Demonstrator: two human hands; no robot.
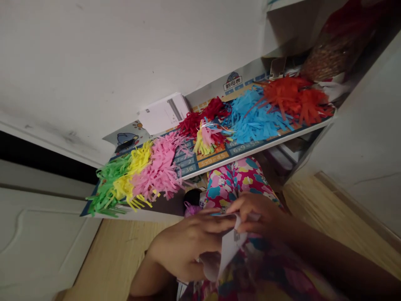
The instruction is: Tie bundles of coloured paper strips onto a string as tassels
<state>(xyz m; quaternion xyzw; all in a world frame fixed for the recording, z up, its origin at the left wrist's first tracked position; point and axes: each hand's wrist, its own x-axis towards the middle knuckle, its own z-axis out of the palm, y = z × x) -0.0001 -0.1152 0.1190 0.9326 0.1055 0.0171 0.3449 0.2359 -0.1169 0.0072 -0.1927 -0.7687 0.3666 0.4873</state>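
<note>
Over my lap, both hands hold a small white paper piece (230, 246) that curls between them. My left hand (188, 240) has its fingers bent round the paper's left side. My right hand (258, 211) pinches the paper's upper right edge. A small grey mark shows on the paper; what lies inside its fold is hidden. Beyond my hands, on the narrow desk, a small yellow, pink and blue tassel (208, 136) lies near the desk's front edge, in front of dark red paper fringe (216, 108).
Along the desk (213, 161) lie green fringe (109, 184), yellow fringe (140, 156), pink fringe (163, 163), blue fringe (253, 117) and orange-red fringe (294, 98). A stack of white cards (164, 113) rests near the wall. A filled clear bag (328, 58) stands at the right end.
</note>
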